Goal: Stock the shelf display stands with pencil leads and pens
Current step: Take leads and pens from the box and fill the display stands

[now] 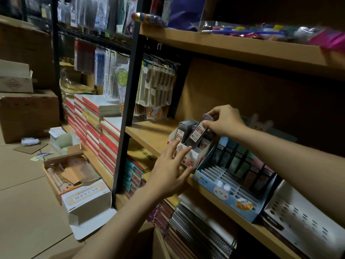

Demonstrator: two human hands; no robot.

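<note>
A white and red display box point(194, 157) stands on the wooden shelf point(149, 135), with several dark pencil lead cases point(183, 128) upright in it. My right hand point(224, 120) pinches the top of one lead case point(197, 134), which is tilted with its lower end in the box. With fingers straight, my left hand point(171, 169) touches the box's front left side. To the right sits a blue slotted display stand point(220, 191) with a rabbit picture, holding a row of pastel cases point(242, 161) at its back.
A white perforated stand point(302, 217) sits at the far right of the shelf. Notebooks point(201, 232) are stacked on the shelf below. Open cardboard boxes point(74, 176) lie on the floor at left. Packaged stationery point(156, 86) hangs on the black rack behind.
</note>
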